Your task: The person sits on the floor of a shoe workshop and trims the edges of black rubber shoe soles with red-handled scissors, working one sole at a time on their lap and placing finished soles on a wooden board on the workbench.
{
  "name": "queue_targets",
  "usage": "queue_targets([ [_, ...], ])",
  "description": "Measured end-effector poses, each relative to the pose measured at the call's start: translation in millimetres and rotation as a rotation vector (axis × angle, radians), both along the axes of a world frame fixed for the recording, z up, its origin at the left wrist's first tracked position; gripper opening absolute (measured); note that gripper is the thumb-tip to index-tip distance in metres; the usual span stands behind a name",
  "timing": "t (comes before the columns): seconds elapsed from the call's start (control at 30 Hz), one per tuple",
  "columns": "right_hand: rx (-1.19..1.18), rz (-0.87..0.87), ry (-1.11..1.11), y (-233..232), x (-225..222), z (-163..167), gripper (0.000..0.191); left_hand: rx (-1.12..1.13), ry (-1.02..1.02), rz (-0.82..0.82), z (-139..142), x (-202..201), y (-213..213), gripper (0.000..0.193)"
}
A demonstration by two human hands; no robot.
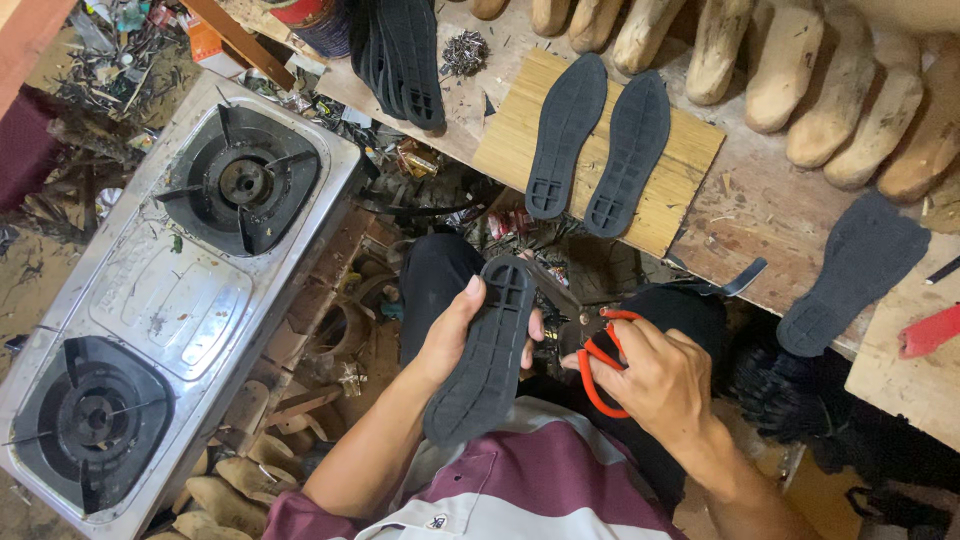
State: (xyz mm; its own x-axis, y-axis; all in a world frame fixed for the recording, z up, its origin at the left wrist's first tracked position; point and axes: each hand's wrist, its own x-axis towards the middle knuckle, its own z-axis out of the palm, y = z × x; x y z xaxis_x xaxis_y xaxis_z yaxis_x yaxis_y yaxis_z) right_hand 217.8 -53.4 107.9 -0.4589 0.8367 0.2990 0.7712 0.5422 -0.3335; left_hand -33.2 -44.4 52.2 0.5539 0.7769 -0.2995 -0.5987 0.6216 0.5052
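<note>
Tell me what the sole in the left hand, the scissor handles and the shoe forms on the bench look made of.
Sole: matte black rubber or foam, judging by its moulded tread grid. Scissor handles: glossy orange-red loops, probably plastic. Shoe forms: pale, rough, carved shapes, apparently bare wood. The left hand grips the sole; the right hand holds the scissors.

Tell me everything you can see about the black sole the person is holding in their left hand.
The black sole is a flat, foot-shaped piece that looks like rubber, its moulded underside facing the camera, with ribbed tread and a grid of squares at the far end. It is held up over the lap, running lengthwise away from the person. The left hand clasps it from the left, thumb on the face, fingertips showing at the right edge. The right hand beside it holds red-handled scissors, apparently clear of the sole.
</note>
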Motion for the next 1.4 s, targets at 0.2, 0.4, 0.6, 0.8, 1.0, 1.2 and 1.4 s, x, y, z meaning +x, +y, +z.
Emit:
queue_targets([
  [0.2, -0.097, -0.038, 0.081, -1, 10, -3, 0.046, -0.038, 0.008, -0.088, 3, -10, 5, 0.083],
  [0.4, -0.088, -0.109, 0.145, -5, 17, -9, 0.043, 0.406, 0.281, 0.239, 28, -25, 23, 0.059],
  [0.6, -0.237, -0.21, 0.217, -12, 22, -16, 0.032, 0.216, 0.11, 0.838, 24, -68, 43, 0.051],
  [0.8, -0.276, -0.218, 0.196, -14, 18, -26, 0.033, 0.052, 0.095, 0.552, -15, -63, 29, 0.045],
  [1.0, -0.244, -0.185, 0.232, -12, 7, -27, 0.038, 0.048, -0.046, 0.39, -17, -17, 11, 0.05],
  [1.2, -0.28, -0.19, 0.219, -15, 4, -25, 0.04, 0.044, -0.138, 0.366, -14, -9, 19, 0.051],
  [1.4, -0.249, -0.215, 0.245, -18, 1, -24, 0.04, 0.155, -0.043, 0.553, -23, 8, 11, 0.04],
])
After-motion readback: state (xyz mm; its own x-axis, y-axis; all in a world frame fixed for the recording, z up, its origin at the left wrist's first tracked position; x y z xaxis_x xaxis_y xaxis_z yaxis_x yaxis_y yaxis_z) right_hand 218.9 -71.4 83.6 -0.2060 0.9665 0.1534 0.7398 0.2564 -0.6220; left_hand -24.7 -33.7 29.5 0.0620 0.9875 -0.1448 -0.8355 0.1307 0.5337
